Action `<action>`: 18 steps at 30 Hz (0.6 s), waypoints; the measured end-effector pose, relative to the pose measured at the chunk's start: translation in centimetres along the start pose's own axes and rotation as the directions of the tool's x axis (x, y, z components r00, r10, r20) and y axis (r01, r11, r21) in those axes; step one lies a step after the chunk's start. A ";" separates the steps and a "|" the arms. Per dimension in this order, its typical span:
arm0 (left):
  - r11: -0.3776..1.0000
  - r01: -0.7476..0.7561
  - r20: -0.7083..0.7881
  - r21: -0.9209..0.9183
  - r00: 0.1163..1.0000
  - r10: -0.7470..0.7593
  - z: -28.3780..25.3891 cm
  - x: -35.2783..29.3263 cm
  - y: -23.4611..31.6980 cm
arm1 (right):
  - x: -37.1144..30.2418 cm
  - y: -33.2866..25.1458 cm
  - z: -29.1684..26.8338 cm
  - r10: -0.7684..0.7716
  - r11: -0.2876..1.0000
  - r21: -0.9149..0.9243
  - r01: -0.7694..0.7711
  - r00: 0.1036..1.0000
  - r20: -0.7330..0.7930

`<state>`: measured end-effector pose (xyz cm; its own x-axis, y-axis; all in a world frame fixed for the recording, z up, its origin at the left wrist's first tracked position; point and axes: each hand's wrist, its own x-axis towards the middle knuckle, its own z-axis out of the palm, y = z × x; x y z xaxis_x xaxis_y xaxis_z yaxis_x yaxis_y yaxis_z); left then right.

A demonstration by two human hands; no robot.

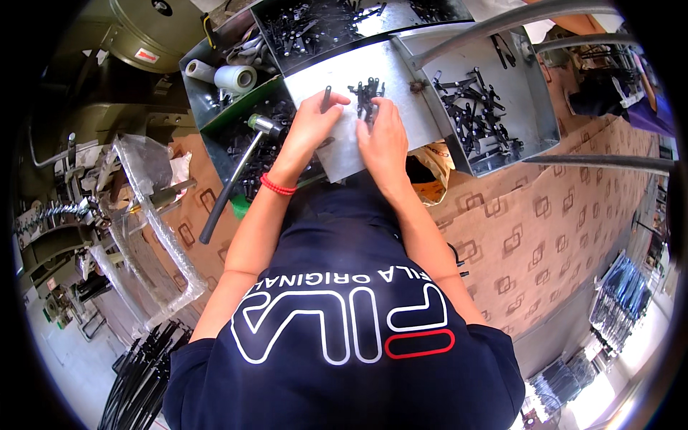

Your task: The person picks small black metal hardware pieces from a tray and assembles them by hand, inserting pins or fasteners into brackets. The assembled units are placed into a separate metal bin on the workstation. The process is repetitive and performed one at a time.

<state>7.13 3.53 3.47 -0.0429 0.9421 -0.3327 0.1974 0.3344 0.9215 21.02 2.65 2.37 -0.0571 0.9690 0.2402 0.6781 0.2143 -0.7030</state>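
My left hand (pixel 312 123) is closed, with a small black metal strip (pixel 327 96) standing up between thumb and fingers. Below the strip lies a bare metal work surface (pixel 344 154). To its right, my right hand (pixel 384 143) curls its thumb and fingers around the near side of a small pile of black metal parts (pixel 368 92). Pieces of that pile show between thumb and index finger; the lower fingers hide the rest of the grip. A hammer (pixel 240 172) with a pale, rounded head and black handle lies left of my left forearm, across a bin of black parts.
A metal tray (pixel 536 140) of loose black parts stands on the right, and another bin (pixel 269 32) of them at the back. Rolls of clear film (pixel 235 77) sit at the left. A bent grey tube (pixel 516 21) crosses the upper right. Patterned sheeting (pixel 530 236) lies beyond my right arm.
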 end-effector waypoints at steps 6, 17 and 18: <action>0.999 0.008 0.041 -0.039 0.999 -0.006 -0.1 -0.5 -0.3 | 0.2 0.4 -2.0 0.288 0.900 0.301 -0.315 0.949 0.130; 0.911 0.168 0.432 -0.378 0.902 0.013 -0.5 -1.9 3.2 | 1.6 -0.6 -7.1 -0.360 0.922 0.178 0.344 0.930 0.066; 0.915 0.212 0.474 -0.342 0.880 -0.026 -0.6 -2.3 4.2 | 1.7 -0.5 -7.0 -0.369 0.913 0.211 0.350 0.928 0.056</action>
<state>7.50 2.75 8.22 0.4216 0.8078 -0.4120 -0.1635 0.5146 0.8417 25.69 3.29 7.79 -0.3440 0.8268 0.4450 0.4443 0.5609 -0.6986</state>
